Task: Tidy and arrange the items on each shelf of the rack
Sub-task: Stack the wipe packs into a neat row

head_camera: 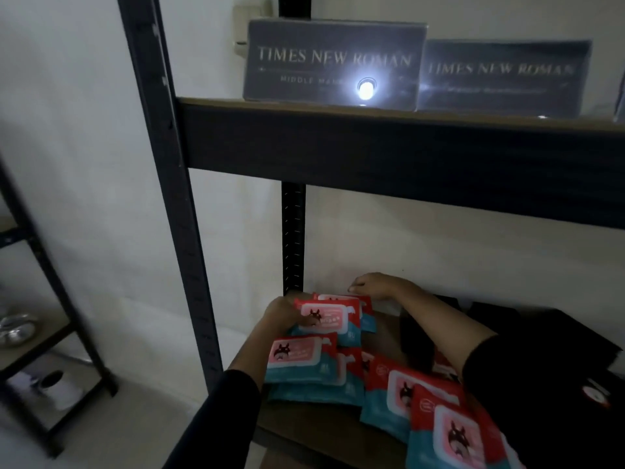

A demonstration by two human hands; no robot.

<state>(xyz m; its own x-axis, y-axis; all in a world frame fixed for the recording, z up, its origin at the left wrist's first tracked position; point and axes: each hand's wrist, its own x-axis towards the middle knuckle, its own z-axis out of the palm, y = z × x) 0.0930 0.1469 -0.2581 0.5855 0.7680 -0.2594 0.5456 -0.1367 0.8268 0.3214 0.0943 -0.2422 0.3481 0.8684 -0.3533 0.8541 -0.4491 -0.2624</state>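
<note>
A: The left hand (pixel 282 313) is pressing on the near-left edge of the top wipe pack (pixel 329 316), fingers curled over it; the right hand (pixel 375 286) is reaching behind the same stack, fingers bent down at its far edge. Whether that one is truly gripping, I cannot tell.

B: So the packs are sitting between the two hands?

A: That stack is, at the back-left corner of the lower shelf (pixel 385 336). More packs (pixel 416 397) are lying loose, nearer than the hands and to their right.

B: How are they likely handling?

A: Probably soft, squashy, light, with slick film wrappers, so a stack is liable to slide. Squeezing from two opposite edges, as now, looks sensible; the stiff flap lids on top are a firmer spot.

B: Room to work?

A: Tight. The rack upright (pixel 176 211) is just left of the left hand, the wall is right behind the right hand, and the upper shelf beam (pixel 406 154) is hanging overhead. Dark boxes (pixel 541 336) are crowding the right. The shelf's front edge is close below the loose packs.
</note>
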